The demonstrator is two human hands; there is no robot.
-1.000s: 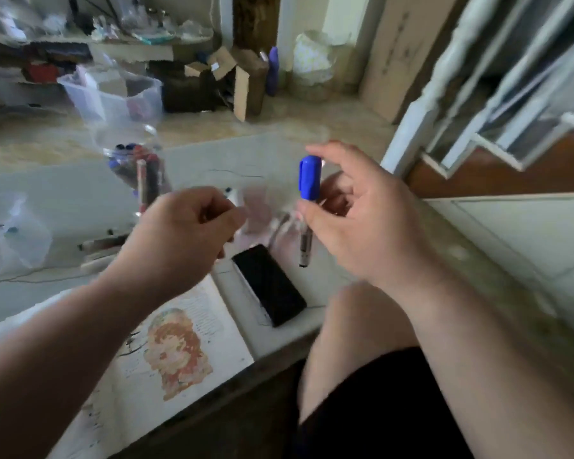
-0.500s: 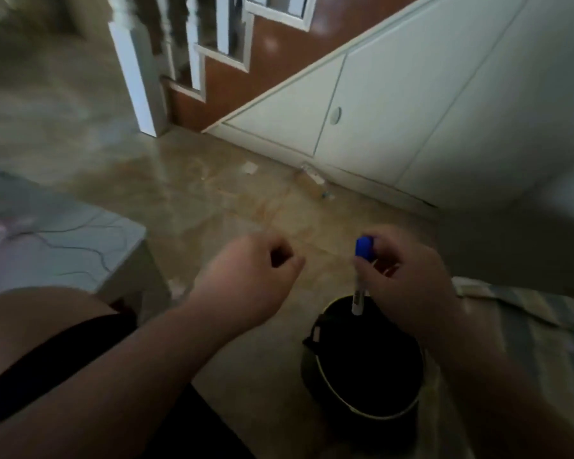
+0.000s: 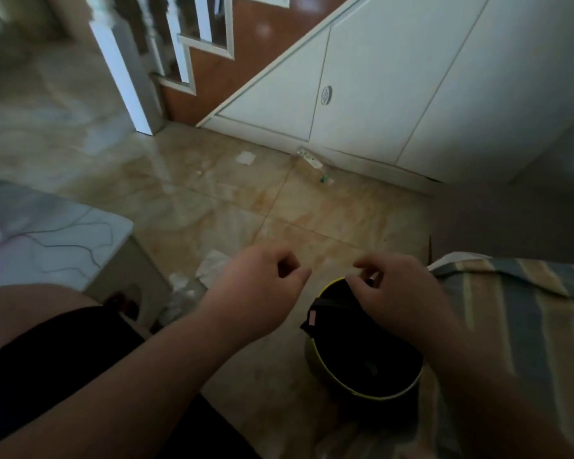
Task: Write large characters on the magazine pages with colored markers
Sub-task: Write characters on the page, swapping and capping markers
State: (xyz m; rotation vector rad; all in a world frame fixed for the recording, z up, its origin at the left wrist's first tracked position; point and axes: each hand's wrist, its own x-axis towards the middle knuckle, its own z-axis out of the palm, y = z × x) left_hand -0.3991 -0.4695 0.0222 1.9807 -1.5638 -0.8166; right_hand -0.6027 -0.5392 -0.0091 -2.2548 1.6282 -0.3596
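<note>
While floor [image 3: 212, 200] and table [image 3: 63, 240] fill most of the view, both hands hover over the bin [image 3: 355, 352]: left hand [image 3: 259, 293] curled, nothing visible in it; right hand [image 3: 398, 299] fingers bent, can't tell if pinching a marker; magazine out of frame

Plenty of open floor [image 3: 212, 200] ahead of both hands, all the way to the white cabinet doors [image 3: 371, 94] under the stairs. Only a paper scrap [image 3: 245, 158] and a few small bits lie near the baseboard. Right below the right hand [image 3: 398, 299] sits the black bin [image 3: 355, 346], mouth open, nothing over it but that hand. The right side is boxed in by a striped cushion [image 3: 511, 326], touching the bin I think, it's blurry there. Left is blocked by the surface [image 3: 63, 246] corner and the person's thigh [image 3: 30, 299]. Crumpled tissues [image 3: 211, 266] litter the floor between the surface and the left hand [image 3: 259, 293].
</note>
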